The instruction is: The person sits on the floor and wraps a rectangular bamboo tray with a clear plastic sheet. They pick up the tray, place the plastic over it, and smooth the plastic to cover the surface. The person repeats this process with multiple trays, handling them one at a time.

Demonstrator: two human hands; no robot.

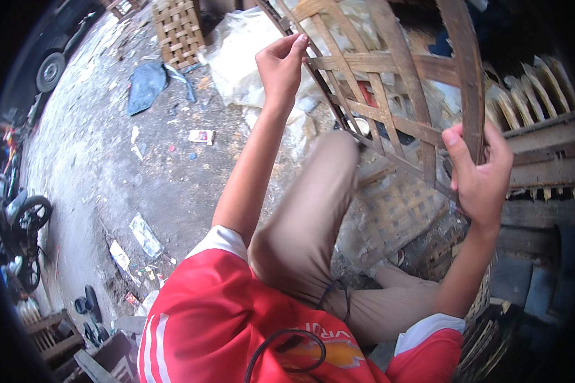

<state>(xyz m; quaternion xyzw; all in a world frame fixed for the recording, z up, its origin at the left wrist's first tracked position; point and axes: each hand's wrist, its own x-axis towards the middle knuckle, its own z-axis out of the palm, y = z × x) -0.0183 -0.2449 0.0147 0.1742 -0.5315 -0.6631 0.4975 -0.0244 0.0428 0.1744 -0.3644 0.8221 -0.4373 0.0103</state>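
A tilted wooden frame (469, 72) with an open lattice of flat woven strips (381, 107) is held up in front of me. My right hand (484, 174) wraps around its right rail near the lower corner, thumb on the near side. At the opposite, dark left rail (328, 93), my left hand (281, 67) has thumb and fingers pinched together at the edge. Whether something small is also between those fingertips is too fine to tell. Below the frame is my bent knee (333, 148).
Clear plastic sheeting (235, 52) and a woven panel (177, 33) lie ahead. Another woven piece (397, 210) is under plastic by my legs. Stacked panels (532, 95) stand at right. Litter, slippers (92, 301), a motorcycle (26, 230) and a vehicle (50, 72) are at left.
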